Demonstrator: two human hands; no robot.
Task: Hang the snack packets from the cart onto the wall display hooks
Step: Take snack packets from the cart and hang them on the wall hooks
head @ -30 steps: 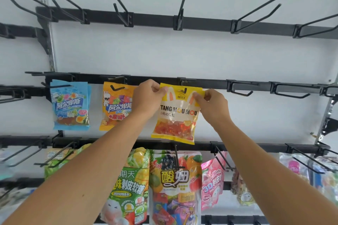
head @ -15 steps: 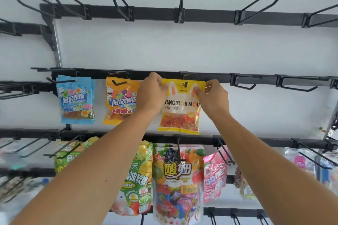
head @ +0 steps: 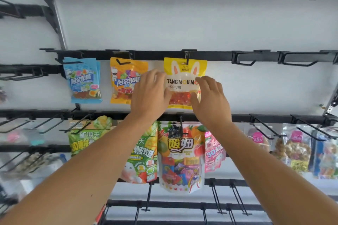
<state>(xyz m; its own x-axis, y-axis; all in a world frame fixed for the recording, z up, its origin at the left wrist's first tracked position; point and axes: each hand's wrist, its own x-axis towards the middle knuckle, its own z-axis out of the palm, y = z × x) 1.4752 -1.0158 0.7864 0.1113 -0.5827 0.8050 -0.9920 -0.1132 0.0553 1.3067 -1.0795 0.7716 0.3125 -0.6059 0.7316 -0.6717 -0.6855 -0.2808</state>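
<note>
Item: we log a glossy yellow packet (head: 184, 71), flat and rectangular, with white rabbit ears printed up top and a clear window of red sweets below, hanging from a thin black wire hook (head: 187, 56) on the second matte rail (head: 215, 55). Our left hand (head: 150, 95) and right hand (head: 210, 97) flank its lower half, fingers loosely spread and gripping nothing; actual contact is unclear. Left of it hang an orange packet (head: 126, 71) and a blue packet (head: 83, 80), both shiny film.
</note>
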